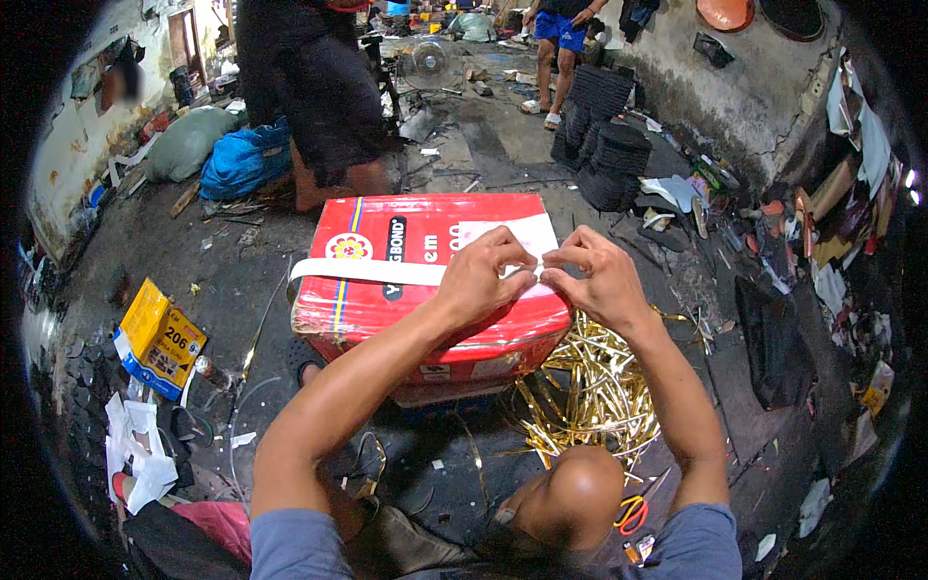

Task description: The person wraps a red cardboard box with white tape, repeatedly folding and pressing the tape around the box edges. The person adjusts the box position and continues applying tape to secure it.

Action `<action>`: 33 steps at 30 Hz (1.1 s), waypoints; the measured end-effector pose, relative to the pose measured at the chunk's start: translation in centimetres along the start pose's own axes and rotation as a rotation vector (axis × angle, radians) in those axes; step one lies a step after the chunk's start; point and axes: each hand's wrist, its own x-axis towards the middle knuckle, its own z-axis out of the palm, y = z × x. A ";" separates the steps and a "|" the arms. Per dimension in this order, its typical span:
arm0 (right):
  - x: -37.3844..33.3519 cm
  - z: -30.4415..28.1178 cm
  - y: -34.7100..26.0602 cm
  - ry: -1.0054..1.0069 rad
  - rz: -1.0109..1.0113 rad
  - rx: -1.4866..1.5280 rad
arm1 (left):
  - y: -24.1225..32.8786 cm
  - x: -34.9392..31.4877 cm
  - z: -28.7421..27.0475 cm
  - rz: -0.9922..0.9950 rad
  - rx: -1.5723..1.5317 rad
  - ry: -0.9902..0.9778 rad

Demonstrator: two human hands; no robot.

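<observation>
Nearest, scissors with orange handles (631, 515) are seen on the floor (551, 184) beside the person's bent knee (587, 483). To the left, crumpled white sheets (143, 452) are scattered, and a yellow carton (162, 343) is tipped at an angle beyond them. Gold strips (604, 396) are heaped on the floor just right of a red box (348, 215). Across the top of this box a white strip (387, 272) is laid, bent down over the left edge. Its right end is pinched by the left hand (485, 275) and the right hand (601, 277), whose fingers are drawn narrow, with thumbs and forefingers almost meeting; the others are curled. Beyond the box, a blue sack (246, 159) and a grey-green sack (188, 143) are set down at the left, while dark sheets (601, 145) are piled in stacks at the right. A person in dark clothing (314, 87) is seen nearby; farther off, a fan (428, 60) and a person in blue shorts (559, 31) are visible.
</observation>
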 end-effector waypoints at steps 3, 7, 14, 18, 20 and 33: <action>-0.6 -0.1 0.6 -0.006 -0.004 0.053 | -0.4 -0.2 0.4 0.072 -0.002 0.010; -1.0 -0.6 0.4 -0.051 -0.007 0.013 | -0.7 -0.2 0.7 0.116 -0.065 0.016; 0.1 -0.9 0.6 -0.158 -0.185 -0.117 | -0.3 -0.1 0.2 -0.070 -0.111 0.032; 0.0 -1.4 1.3 -0.131 -0.075 0.031 | -1.0 0.4 1.1 -0.031 -0.164 0.008; 0.0 -1.0 0.5 -0.129 0.044 0.084 | -1.5 0.3 1.1 -0.032 -0.150 0.016; -1.4 6.4 2.9 0.234 0.478 0.768 | -0.2 0.3 0.5 -0.066 -0.072 0.027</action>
